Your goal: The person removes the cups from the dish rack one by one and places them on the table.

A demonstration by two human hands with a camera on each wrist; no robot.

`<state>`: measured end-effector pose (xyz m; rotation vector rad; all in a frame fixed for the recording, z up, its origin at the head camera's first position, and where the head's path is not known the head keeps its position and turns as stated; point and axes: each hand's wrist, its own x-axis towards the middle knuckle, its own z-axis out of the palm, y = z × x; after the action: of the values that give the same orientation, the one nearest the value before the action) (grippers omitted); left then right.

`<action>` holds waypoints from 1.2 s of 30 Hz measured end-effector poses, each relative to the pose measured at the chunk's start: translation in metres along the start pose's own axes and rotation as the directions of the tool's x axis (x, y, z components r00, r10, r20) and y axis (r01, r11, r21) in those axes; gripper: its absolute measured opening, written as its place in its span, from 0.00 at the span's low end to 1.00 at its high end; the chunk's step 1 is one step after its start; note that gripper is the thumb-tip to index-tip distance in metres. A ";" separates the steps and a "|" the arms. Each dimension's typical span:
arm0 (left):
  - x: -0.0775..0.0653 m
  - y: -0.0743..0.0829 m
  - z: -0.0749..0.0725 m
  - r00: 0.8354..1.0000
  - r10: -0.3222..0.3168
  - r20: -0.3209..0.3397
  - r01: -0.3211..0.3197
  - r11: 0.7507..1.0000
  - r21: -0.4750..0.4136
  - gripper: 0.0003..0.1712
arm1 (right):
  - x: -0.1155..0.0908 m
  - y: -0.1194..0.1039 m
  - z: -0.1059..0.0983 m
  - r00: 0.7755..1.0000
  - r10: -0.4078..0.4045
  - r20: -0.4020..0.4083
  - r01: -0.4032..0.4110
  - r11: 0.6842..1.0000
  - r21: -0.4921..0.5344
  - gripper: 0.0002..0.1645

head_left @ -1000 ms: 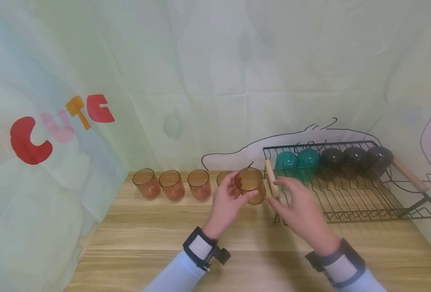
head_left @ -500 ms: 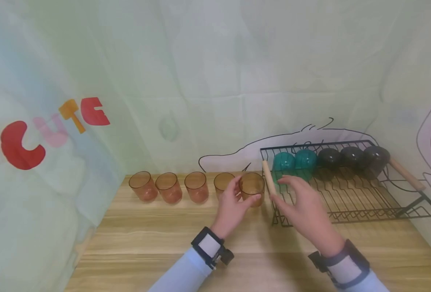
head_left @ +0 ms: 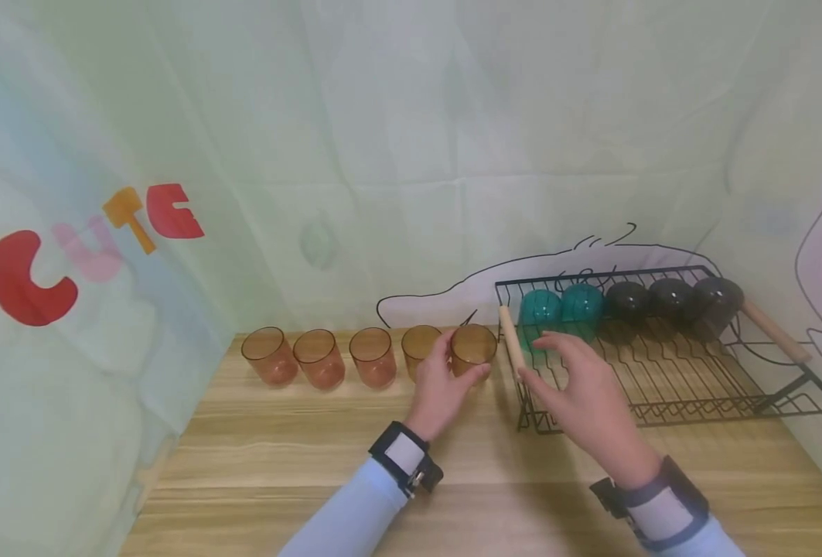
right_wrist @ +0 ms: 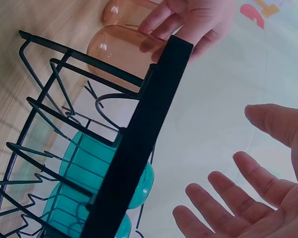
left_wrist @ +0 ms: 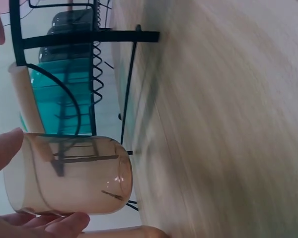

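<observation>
Glass has edged leftward, left hand gripping it, right hand loosely spread

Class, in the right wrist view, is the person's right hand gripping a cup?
No: the right hand has its fingers spread with nothing between them, while the left hand grips a transparent amber cylindrical cup.

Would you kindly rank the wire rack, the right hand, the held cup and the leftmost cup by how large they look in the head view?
1. Wire rack
2. Right hand
3. Held cup and leftmost cup: they look too alike to rank.
</observation>
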<state>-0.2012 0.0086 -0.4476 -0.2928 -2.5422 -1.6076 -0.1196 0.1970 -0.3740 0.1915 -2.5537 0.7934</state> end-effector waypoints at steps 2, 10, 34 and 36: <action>0.001 -0.001 0.002 1.000 0.008 -0.003 -0.008 1.000 0.028 0.46 | 0.000 0.000 0.000 1.000 0.002 -0.001 -0.002 1.000 -0.004 0.29; 0.000 -0.005 0.009 1.000 0.003 0.005 -0.004 0.996 0.084 0.45 | -0.002 0.000 0.000 1.000 0.018 0.010 -0.018 1.000 -0.002 0.29; -0.006 -0.001 0.009 0.996 -0.069 0.049 0.061 0.987 0.150 0.52 | 0.004 0.009 -0.012 1.000 -0.004 0.020 0.005 1.000 -0.024 0.31; -0.009 0.002 0.005 0.995 -0.065 0.072 0.054 0.988 0.144 0.52 | 0.007 0.013 -0.020 1.000 0.004 0.022 -0.004 0.999 -0.036 0.31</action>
<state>-0.1916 0.0134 -0.4497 -0.2704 -2.7315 -1.4510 -0.1219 0.2191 -0.3628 0.1846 -2.5876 0.7499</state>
